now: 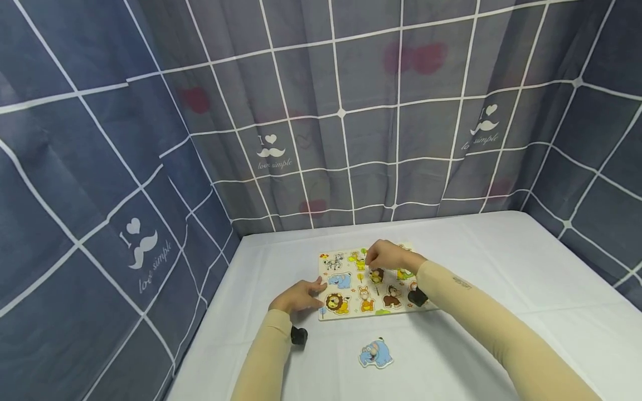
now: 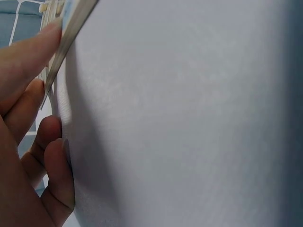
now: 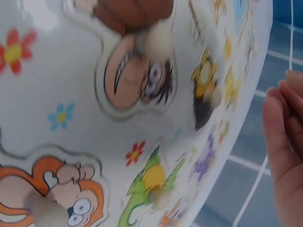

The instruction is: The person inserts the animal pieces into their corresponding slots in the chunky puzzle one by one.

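Observation:
A wooden knob puzzle board (image 1: 353,277) with cartoon animals lies on the white table. My left hand (image 1: 298,296) is at its left edge; in the left wrist view the thumb (image 2: 33,56) touches the board's side while other fingers bend near the cloth. My right hand (image 1: 386,254) is over the back of the board, covering part of the back row. Its fingertips (image 3: 273,101) are drawn together in the right wrist view; whether anything is between them is hidden. A loose blue animal piece (image 1: 376,353) lies on the table in front of the board.
The white cloth (image 1: 281,256) covers the table around the board. Dark checked curtains (image 1: 311,139) rise behind the table and at both sides. A black wrist device (image 1: 417,297) hangs beneath the right forearm, over the board's right part.

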